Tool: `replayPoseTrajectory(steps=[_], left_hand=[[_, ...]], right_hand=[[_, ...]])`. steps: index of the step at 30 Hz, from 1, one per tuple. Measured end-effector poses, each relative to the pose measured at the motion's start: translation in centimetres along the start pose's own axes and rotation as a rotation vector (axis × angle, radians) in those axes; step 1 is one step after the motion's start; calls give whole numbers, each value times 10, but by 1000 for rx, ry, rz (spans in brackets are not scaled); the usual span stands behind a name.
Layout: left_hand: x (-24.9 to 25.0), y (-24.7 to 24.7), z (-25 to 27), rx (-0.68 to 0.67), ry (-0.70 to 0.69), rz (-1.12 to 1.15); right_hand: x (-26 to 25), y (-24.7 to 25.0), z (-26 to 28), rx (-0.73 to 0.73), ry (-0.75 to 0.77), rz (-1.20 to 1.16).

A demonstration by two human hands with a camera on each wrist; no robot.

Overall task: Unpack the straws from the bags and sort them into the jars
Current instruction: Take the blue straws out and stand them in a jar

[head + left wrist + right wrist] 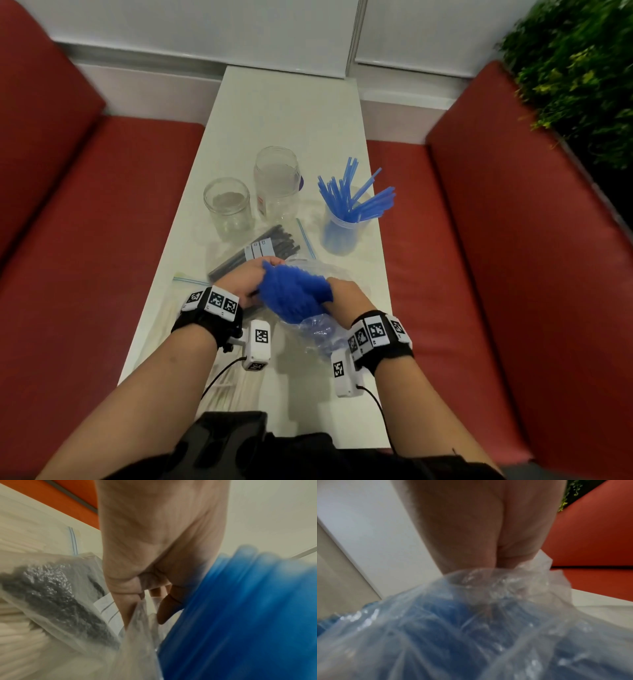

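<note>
A thick bundle of dark blue straws [291, 294] sticks halfway out of a crumpled clear bag [322, 334] above the table's near half. My left hand [246, 284] curls round the bundle's free end, blurred blue straws [240, 615] beside its fingers [164, 609]. My right hand [342, 294] grips the bag [505, 595] bunched round the straws [436, 615] inside. Farther back stand a short empty glass jar [227, 205], a taller empty jar [276, 181] and a jar [344, 229] holding several light blue straws.
A bag of black straws [260, 253] lies just beyond my left hand, also seen as a bag of black straws [51, 595]. A bag of white straws [161, 322] lies at the table's [284, 113] left edge. Red benches [479, 240] flank the narrow white table.
</note>
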State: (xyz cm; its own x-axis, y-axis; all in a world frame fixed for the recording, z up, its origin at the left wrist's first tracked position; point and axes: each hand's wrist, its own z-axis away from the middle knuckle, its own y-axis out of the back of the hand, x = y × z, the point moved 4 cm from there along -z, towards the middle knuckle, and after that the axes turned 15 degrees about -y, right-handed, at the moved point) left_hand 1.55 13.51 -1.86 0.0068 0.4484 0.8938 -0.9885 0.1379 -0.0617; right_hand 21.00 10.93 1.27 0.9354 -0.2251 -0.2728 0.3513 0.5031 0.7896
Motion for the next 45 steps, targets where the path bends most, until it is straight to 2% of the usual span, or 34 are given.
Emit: replayPoseTrajectory(steps=[2, 6, 9, 14, 20, 27, 30, 34, 36, 40, 43, 45], left_hand=[[0, 3, 2, -8, 8, 60], [7, 3, 3, 10, -26, 161], [8, 1, 4, 13, -47, 156], [8, 5, 7, -3, -46, 111], [10, 6, 7, -6, -40, 179], [8, 9, 3, 4, -39, 188], [8, 10, 1, -18, -46, 206], [11, 8, 2, -78, -60, 217], [12, 7, 3, -84, -63, 189], [9, 10, 3, -11, -41, 111], [11, 9, 3, -16, -40, 117], [12, 8, 3, -19, -41, 133]], right_hand=[[-3, 9, 3, 9, 45, -102], [-16, 29, 13, 45, 155, -471], [-20, 29, 15, 41, 174, -599], [-18, 15, 15, -24, 114, -674], [-33, 49, 15, 47, 234, -769], [-36, 32, 21, 72, 263, -605], [-48, 57, 28, 142, 348, -705], [-54, 76, 34, 139, 418, -925], [-49, 66, 30, 142, 385, -974], [-41, 48, 24, 103, 285, -1005], [-48, 86, 29, 142, 333, -1073], [-58, 130, 39, 207, 432, -1124]])
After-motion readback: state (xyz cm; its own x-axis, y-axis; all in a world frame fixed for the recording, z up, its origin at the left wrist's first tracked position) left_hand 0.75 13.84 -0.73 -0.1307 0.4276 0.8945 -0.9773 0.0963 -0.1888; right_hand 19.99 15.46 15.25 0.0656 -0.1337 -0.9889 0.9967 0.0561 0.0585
